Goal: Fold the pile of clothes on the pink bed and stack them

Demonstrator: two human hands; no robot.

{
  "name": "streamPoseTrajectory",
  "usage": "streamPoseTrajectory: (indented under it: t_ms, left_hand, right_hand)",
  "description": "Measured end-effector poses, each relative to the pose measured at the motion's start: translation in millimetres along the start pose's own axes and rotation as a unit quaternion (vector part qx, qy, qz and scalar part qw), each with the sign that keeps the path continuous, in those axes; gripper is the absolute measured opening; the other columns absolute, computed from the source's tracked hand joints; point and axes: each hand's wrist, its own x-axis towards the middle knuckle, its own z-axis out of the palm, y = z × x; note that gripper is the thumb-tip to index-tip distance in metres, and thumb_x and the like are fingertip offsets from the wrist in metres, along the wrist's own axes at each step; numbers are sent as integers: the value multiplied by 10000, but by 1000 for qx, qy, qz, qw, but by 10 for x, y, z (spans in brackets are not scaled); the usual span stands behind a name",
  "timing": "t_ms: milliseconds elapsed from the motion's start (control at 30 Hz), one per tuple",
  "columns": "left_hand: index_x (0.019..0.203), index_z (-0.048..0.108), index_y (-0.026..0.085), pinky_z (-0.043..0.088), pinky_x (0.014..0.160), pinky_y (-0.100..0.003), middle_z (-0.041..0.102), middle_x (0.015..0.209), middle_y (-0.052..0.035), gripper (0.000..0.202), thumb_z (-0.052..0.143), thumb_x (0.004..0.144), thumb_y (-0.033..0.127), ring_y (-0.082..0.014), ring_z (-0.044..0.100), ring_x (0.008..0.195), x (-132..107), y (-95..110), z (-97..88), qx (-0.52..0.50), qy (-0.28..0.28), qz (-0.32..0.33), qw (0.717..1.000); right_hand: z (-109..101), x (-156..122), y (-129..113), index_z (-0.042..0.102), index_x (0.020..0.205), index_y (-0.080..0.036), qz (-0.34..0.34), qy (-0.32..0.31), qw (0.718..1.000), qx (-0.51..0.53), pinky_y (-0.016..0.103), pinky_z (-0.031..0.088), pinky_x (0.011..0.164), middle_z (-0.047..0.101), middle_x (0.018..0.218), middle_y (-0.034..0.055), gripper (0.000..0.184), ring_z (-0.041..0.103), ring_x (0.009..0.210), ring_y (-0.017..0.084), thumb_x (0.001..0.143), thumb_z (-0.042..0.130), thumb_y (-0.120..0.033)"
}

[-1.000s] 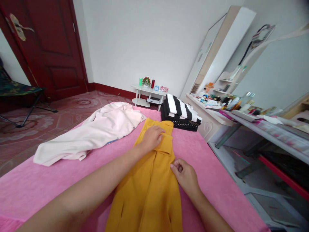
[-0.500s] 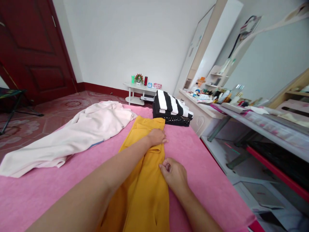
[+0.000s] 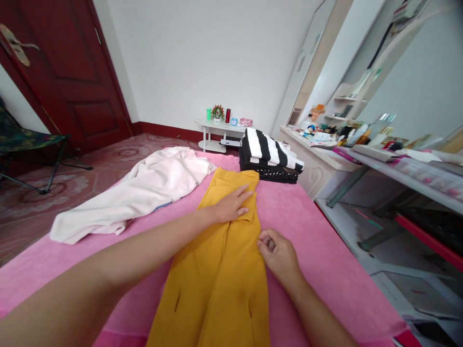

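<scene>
A long yellow garment lies lengthwise on the pink bed cover, with folded parts across its upper end and slits like pockets lower down. My left hand rests flat on the folded part, fingers spread. At the garment's right edge, my right hand has its thumb and fingertips pinched together on the cloth. The bit between those fingertips is mostly hidden. To the left, a pale pink garment is spread out on the cover.
A stack of folded clothes, black-and-white striped on top, sits at the bed's far right. Beyond stands a small white table with a plant and cups. A crowded dressing table runs along the right. At left is a folding chair.
My left hand has opened from a curled grasp and now lies flat on the folded part. My right hand keeps its pinch at the edge. The view has shifted left.
</scene>
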Motion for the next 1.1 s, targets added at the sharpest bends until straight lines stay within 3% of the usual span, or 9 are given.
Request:
streamPoseTrajectory:
  t_ms: [200, 267, 333, 467, 533, 667, 833, 967, 1100]
  left_hand:
    - [1404, 377, 291, 218, 1145, -369, 233, 1531, -12, 541, 442, 889, 137, -202, 237, 1394, -1215, -33, -629, -43, -128, -24, 991]
    - [1367, 431, 322, 243, 1135, -353, 268, 1518, 15, 534, 421, 884, 96, -187, 271, 1382, -1535, 0, -834, -64, -158, -30, 985]
    - [1337, 468, 341, 268, 1122, -349, 292, 1508, 28, 540, 438, 867, 77, -187, 289, 1374, -1759, 83, -1007, -80, -179, -34, 980]
    - [1304, 508, 337, 250, 1118, -450, 264, 1520, -18, 601, 694, 742, 234, -278, 231, 1392, -1948, 328, -1167, -67, -217, -24, 974]
    - [1299, 515, 337, 198, 1123, -514, 252, 1524, -30, 654, 750, 689, 319, -318, 172, 1403, -1962, 440, -1138, -47, -223, 2, 974]
    - [1285, 527, 330, 140, 1141, -503, 401, 1451, -28, 431, 567, 856, 311, -280, 208, 1399, -1938, 644, -1010, -53, -198, 73, 976]
    - [1095, 643, 208, 421, 978, -323, 688, 1074, -88, 316, 422, 938, 369, -220, 614, 1057, -1921, 1102, -1134, -250, -150, 27, 956]
    - [903, 700, 168, 499, 723, -238, 714, 878, -64, 347, 468, 914, 426, -173, 652, 777, -1923, 1453, -1285, -443, -166, -118, 873]
    - [897, 706, 166, 503, 744, -281, 710, 867, -39, 266, 625, 811, 405, -186, 645, 778, -1683, 1305, -1227, -535, -56, -198, 819]
  right_hand:
    - [-110, -63, 111, 555, 1109, -183, -82, -75, 992, 55, 266, 472, 578, 602, 985, 65, 363, 552, 607, 129, 761, 460, -141]
    - [-203, -122, 103, 518, 1223, -223, -136, -116, 983, 49, 290, 514, 722, 555, 1171, 88, 493, 611, 870, 168, 759, 416, -87]
    - [-308, -193, 59, 490, 1291, -291, -196, -138, 971, 19, 354, 453, 950, 424, 1382, 61, 586, 482, 1206, 201, 765, 395, -49]
    - [-426, -338, -105, 467, 1329, -377, -291, -180, 937, -71, 454, 285, 1105, 221, 1532, -18, 582, 205, 1402, 229, 825, 441, -86]
    - [-398, -395, -166, 442, 1352, -373, -322, -201, 921, -87, 484, 261, 1113, 202, 1542, -7, 553, 185, 1408, 241, 851, 477, -143]
    - [-307, -477, -195, 458, 1342, -357, -349, -227, 908, -40, 543, 226, 1107, 359, 1477, 32, 469, 261, 1383, 247, 889, 503, -249]
    - [-446, -733, -355, 628, 1153, -314, -241, -210, 932, 171, 416, 449, 972, 687, 1106, 49, 298, 623, 1057, 227, 887, 505, -365]
    - [-595, -935, -598, 711, 944, -260, -75, -256, 911, 314, 303, 550, 663, 717, 844, 41, 313, 683, 758, 231, 795, 580, -501]
    - [-670, -618, -751, 709, 848, -196, 35, -180, 910, 371, 314, 543, 644, 710, 792, 57, 307, 672, 722, 231, 702, 678, -464]
